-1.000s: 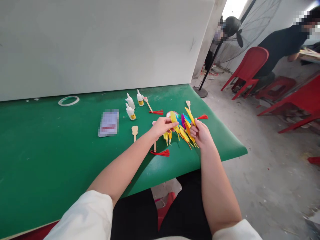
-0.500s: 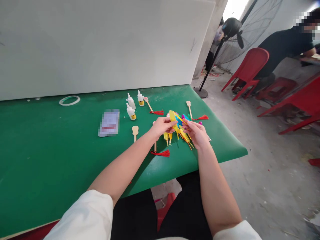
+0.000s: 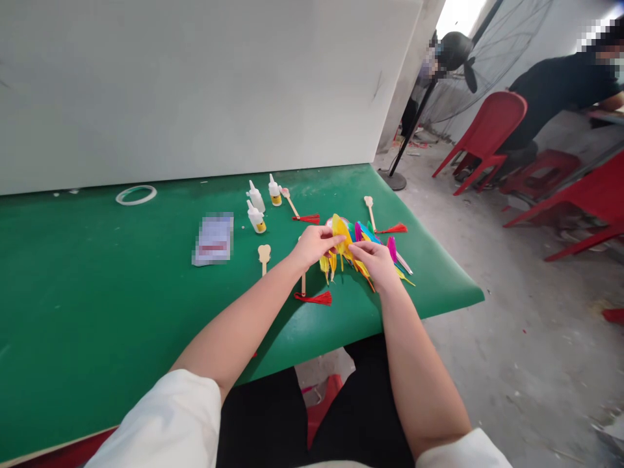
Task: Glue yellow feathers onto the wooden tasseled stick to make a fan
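Feathers (image 3: 343, 233) pinched, tips (image 3: 335, 219) away, quills (image 3: 342, 264) nearward

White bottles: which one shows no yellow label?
The rear left bottle, behind the front bottle, looks plain whitish; the front bottle and right-hand bottle both show yellow labels.

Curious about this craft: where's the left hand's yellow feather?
In the head view, the yellow feather is just right of centre, pinched in the left hand beside the right hand, over the green table.
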{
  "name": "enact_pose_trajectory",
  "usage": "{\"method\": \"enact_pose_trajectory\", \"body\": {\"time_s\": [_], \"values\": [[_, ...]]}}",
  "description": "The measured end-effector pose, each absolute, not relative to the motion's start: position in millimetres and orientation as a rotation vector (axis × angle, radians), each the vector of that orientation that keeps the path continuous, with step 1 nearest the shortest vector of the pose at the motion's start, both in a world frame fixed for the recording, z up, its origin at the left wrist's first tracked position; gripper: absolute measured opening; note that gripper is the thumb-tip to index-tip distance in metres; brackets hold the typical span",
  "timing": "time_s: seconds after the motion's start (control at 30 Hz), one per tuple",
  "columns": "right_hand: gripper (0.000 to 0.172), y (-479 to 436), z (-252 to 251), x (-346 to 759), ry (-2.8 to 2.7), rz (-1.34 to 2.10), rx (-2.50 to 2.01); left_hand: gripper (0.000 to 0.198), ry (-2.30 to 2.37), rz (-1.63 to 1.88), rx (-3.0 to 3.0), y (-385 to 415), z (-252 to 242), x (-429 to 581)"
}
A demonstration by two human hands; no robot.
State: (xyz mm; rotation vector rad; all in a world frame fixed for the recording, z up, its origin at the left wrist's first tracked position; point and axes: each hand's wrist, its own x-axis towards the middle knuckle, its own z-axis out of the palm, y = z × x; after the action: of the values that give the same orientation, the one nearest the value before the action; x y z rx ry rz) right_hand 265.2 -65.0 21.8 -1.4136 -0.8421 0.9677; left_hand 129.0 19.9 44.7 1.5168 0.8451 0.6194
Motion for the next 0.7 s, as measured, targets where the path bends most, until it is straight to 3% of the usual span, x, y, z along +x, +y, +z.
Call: {"method": "enact_pose_trajectory", "body": {"time_s": [0.7], "values": [[0.026,-66.3,24.7,265.1,-0.816,1.005,-1.334,0.025,0.814,0.535,1.542,15.0,49.1,129.0]]}}
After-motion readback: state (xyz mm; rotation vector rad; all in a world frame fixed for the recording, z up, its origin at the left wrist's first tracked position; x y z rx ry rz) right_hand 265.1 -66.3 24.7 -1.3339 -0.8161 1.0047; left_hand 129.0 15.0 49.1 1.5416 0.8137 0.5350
